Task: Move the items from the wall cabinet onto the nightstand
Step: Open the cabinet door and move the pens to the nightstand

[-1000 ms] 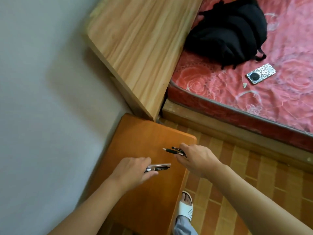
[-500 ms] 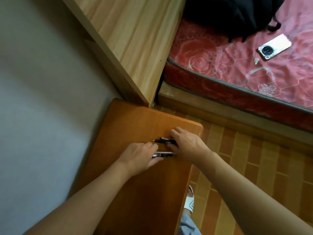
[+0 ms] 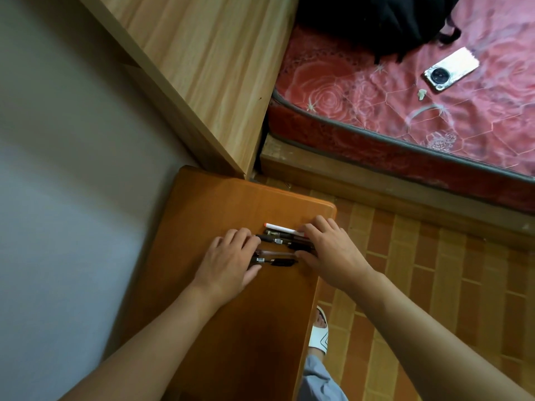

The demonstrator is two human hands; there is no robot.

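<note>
Both hands down on the nightstand (image 3: 220, 328), palms low. Left hand (image 3: 228, 260) flat over the near pens (image 3: 275, 260), fingers fairly straight, pressing their left ends to the wood rather than wrapping them. Right hand (image 3: 330, 250) laid over the right ends of the far pens (image 3: 278, 240), fingers stretched forward and lightly bent; whether any pen is pinched underneath, impossible to tell. White pen (image 3: 282, 227) at the far edge of the row, orange at its tip, right end tucked under the fingertips. All pens side by side, roughly parallel, lying across the far half of the top, between the two hands.

Orange-brown, glossy wood on the nightstand, rounded far-right corner, left side against a pale grey wall (image 3: 72, 183). Lighter wood-grain cabinet panel (image 3: 208, 70) jutting out above the far end. Brick-patterned floor (image 3: 419, 285) to the right, a white sandal (image 3: 318, 337) on a foot just beside the stand. Beyond, a wooden bed frame with a red rose-patterned mattress (image 3: 376, 111); on it a black bag (image 3: 376, 21), a phone (image 3: 451, 69) face down, and a small pale scrap near the phone.
</note>
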